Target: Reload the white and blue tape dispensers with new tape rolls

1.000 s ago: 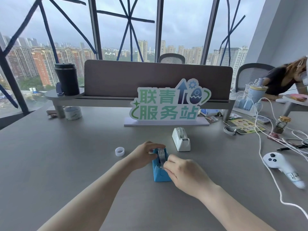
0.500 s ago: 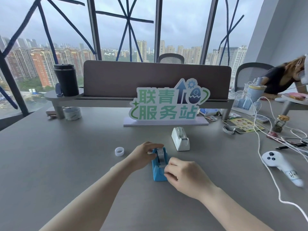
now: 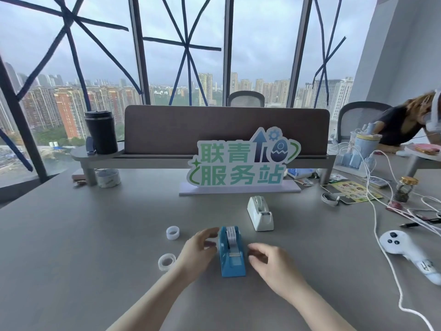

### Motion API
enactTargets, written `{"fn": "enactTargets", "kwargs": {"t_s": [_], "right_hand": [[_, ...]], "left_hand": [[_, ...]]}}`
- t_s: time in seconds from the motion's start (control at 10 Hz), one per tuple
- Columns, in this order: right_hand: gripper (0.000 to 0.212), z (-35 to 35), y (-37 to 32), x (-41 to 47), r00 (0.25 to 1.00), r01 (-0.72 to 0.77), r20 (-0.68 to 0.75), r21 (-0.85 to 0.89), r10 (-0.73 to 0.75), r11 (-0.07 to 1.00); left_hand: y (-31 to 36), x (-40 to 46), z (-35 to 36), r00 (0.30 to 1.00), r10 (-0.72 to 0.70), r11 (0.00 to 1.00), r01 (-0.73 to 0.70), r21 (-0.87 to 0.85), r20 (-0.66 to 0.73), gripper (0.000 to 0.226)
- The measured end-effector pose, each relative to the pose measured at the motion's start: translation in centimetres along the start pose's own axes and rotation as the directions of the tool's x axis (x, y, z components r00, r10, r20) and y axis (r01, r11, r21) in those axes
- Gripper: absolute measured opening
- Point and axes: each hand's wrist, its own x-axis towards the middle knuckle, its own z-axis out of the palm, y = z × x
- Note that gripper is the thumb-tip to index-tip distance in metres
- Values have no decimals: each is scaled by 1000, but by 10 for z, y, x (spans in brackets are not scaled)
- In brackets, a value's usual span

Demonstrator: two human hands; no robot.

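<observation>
- Blue tape dispenser near the middle of the table's front half, upright, cutter end toward the near edge, a tape roll seated in its slot with the strip drawn down to the cutter.
- White tape dispenser just behind and to the right, closer to the far edge, also loaded by the look of it.
- Left hand beside the blue body's left flank, fingers loosely spread, tips touching or nearly touching the side; contact hard to confirm.
- Right hand just off the right flank, fingers curled and slightly apart, pinching nothing visible.
- Two loose rings left of the blue dispenser: empty core farther back, clear ring nearer the front edge.
- Likely weighted and rigid plastic, so stable under a push yet prone to sliding on the smooth table; best held by the two flat side walls, low down.
- Tape itself thin, sticky, easily twisted; best pinched at the free end only, well clear of the serrated cutter.
- Task seemingly near its end.
</observation>
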Motion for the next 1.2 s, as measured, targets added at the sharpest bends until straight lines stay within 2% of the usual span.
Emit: {"fn": "enactTargets", "kwargs": {"t_s": [0.1,0.2,0.3,0.4,0.5,0.7,0.8,1.1,1.2], "right_hand": [[33,0,-5,-1,996,39,78,55,-43,998],[45,1,-9,-2,996,48,75,0,-48,999],[49,6,-8,1,998,47,31,-32,-46,998],[57,13,-7,9,1000,4,15,-23,-4,1000],[57,16,-6,29,1000,-11,3,17,11,1000],[49,20,-12,81,998,-54,13,52,53,997],[50,24,-12,96,997,-79,27,62,78,995],[55,38,-1,104,996,-89,23,78,88,993],[53,32,-3,98,997,-72,-28,87,74,994]], "left_hand": [[-9,-15,-1,990,-13,994,28,-102,141,52],[-20,-16,0,986,2,999,-7,31,168,61],[-19,-13,6,996,17,995,-25,92,82,65],[-14,-6,9,999,-8,997,4,80,48,66],[-11,14,6,1000,-20,996,19,89,15,68],[-1,60,0,999,-36,992,38,118,-16,54],[-5,78,1,997,-76,992,78,104,-24,58],[-20,85,7,994,-95,992,99,81,-46,67],[-10,71,7,992,-62,991,74,113,-105,60]]}}
